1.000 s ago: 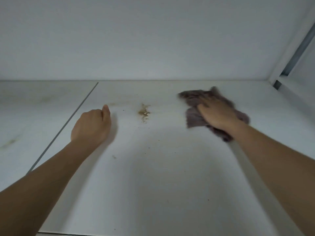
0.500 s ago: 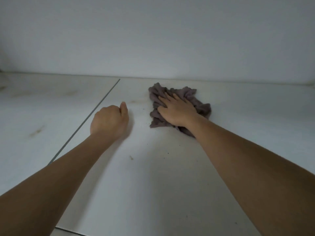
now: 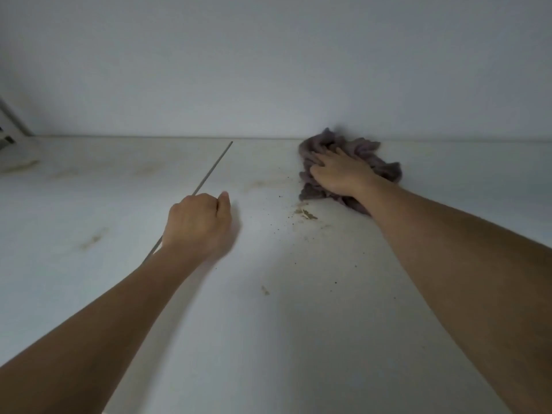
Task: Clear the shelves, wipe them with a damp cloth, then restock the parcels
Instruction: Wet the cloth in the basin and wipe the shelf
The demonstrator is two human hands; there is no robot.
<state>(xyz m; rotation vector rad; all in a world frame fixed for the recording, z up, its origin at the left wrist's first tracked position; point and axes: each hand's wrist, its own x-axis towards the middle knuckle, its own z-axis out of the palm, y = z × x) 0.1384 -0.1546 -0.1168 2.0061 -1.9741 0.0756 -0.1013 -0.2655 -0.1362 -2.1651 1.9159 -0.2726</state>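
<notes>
Forearms are reaching in over the flat white shelf board. Nearest, a small brown crumb is lying on it. Left of the crumb and further in, the left hand is resting as a clenched fist, holding nothing, over a thin dark seam. Beyond the crumb, brown dirt specks are sitting just in front of the crumpled grey-purple cloth, which the right hand is pressing down with fingers spread, against the white back wall.

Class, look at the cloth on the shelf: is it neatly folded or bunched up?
Bunched up: the cloth lies in crumpled ridges under the right hand.
</notes>
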